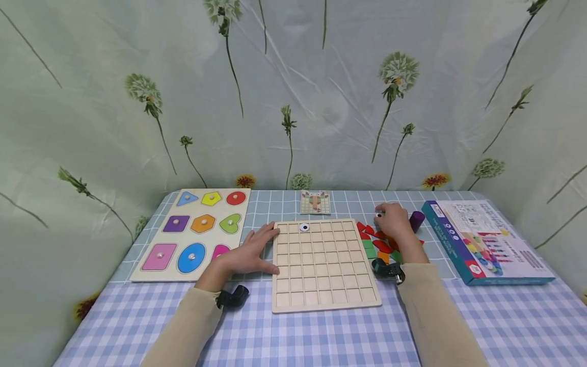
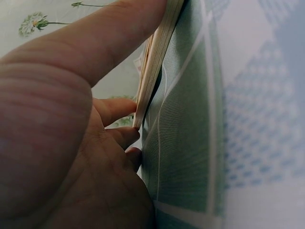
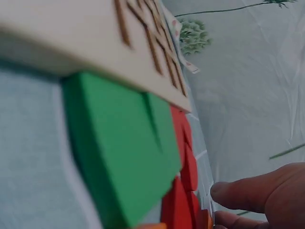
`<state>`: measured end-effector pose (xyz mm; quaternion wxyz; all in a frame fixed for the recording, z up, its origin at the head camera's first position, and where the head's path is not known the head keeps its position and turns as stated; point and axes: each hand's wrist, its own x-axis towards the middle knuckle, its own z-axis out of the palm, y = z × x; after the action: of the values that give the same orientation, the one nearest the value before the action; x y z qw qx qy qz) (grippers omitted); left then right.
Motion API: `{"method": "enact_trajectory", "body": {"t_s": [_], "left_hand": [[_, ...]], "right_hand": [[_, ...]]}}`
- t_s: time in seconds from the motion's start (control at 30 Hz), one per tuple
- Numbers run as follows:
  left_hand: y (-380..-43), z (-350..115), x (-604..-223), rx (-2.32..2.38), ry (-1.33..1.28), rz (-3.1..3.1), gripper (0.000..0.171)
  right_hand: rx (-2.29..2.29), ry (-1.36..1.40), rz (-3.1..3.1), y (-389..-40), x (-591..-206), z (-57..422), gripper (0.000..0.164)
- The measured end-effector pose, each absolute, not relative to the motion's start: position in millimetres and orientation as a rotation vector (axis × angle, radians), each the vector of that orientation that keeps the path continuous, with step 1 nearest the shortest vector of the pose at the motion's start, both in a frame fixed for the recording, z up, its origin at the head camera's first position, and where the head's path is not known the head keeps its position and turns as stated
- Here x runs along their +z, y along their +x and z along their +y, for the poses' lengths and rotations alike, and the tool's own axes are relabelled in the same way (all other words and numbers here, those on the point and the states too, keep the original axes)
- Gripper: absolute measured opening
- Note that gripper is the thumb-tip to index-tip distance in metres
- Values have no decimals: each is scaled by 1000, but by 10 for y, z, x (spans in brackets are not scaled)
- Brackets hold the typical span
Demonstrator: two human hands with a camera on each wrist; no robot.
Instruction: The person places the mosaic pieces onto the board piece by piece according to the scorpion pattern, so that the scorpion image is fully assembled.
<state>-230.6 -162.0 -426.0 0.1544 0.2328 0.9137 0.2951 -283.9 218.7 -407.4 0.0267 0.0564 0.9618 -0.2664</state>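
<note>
A pale wooden board with a grid of square recesses lies in the middle of the head view. One round white eye piece with a black pupil sits in its top row. My left hand rests against the board's left edge, thumb and fingers spread along it. Beyond the board's right side, my right hand pinches a second eye piece between fingertips and thumb. Red pieces and green pieces lie beside the board, partly under that hand, with an orange piece among them.
A knobbed shape puzzle lies at the left. Behind the board is a small picture card. A purple cylinder stands past my right hand, and a flat box lies farther right. A floral curtain hangs behind the table.
</note>
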Motion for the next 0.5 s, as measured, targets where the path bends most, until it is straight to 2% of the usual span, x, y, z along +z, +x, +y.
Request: {"method": "enact_trajectory", "body": {"t_s": [0.5], "left_hand": [[-2303, -1614, -4236, 851, 646, 2607, 101]], "right_hand": [[-761, 109, 3025, -2826, -4068, 2136, 29]]}}
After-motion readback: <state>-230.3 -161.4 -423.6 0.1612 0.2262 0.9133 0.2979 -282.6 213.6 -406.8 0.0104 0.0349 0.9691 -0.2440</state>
